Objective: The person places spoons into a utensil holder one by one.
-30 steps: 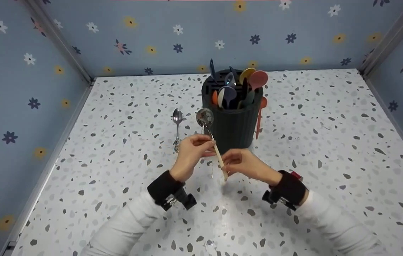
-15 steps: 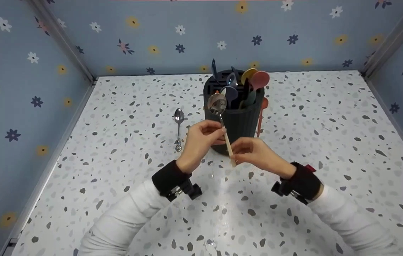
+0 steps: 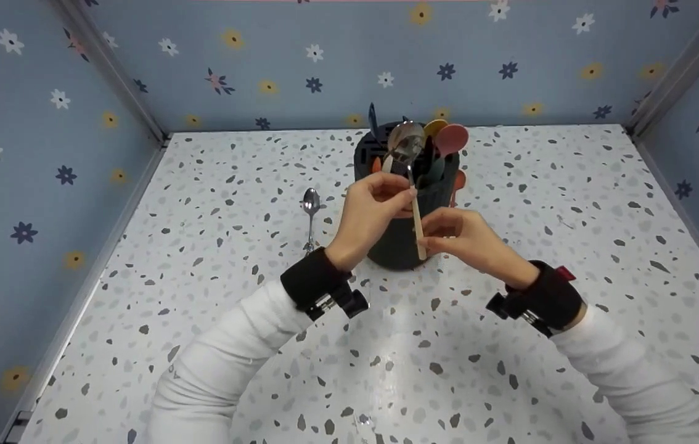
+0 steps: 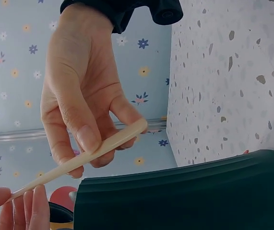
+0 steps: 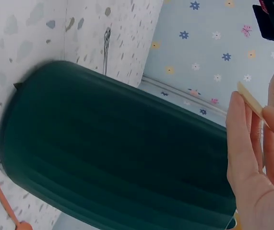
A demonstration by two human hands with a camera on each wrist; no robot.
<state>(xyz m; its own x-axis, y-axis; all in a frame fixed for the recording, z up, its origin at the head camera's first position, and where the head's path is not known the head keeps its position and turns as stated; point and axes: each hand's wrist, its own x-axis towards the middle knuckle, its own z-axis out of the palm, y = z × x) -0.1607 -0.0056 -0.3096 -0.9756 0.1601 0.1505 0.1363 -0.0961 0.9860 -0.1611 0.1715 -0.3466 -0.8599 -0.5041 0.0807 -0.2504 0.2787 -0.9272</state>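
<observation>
A spoon with a metal bowl (image 3: 410, 139) and a cream handle (image 3: 419, 231) is held up between both hands, bowl uppermost. My left hand (image 3: 371, 213) pinches the handle's upper part near the metal neck. With thumb and fingertips, my right hand (image 3: 463, 234) pinches it near the lower end; this hand (image 4: 81, 91) also shows large in the left wrist view. Close behind stands a dark green ribbed utensil holder (image 3: 396, 246) with a slotted top. The raised bowl overlaps the holder's top in the head view and hides some utensils there.
Several utensils stand in the holder, among them a pink spoon (image 3: 451, 139) and a yellow spoon (image 3: 434, 127). An ornate silver spoon (image 3: 310, 203) lies on the speckled table (image 3: 214, 296) at left. An orange-red spoon (image 5: 5, 201) lies on the holder's other side. Flowered walls (image 3: 337, 68) enclose the table.
Both hands have carried the spoon up the view and to the right; its bowl has gone from the holder's left front to overlapping its top. The handle now looks more upright.
</observation>
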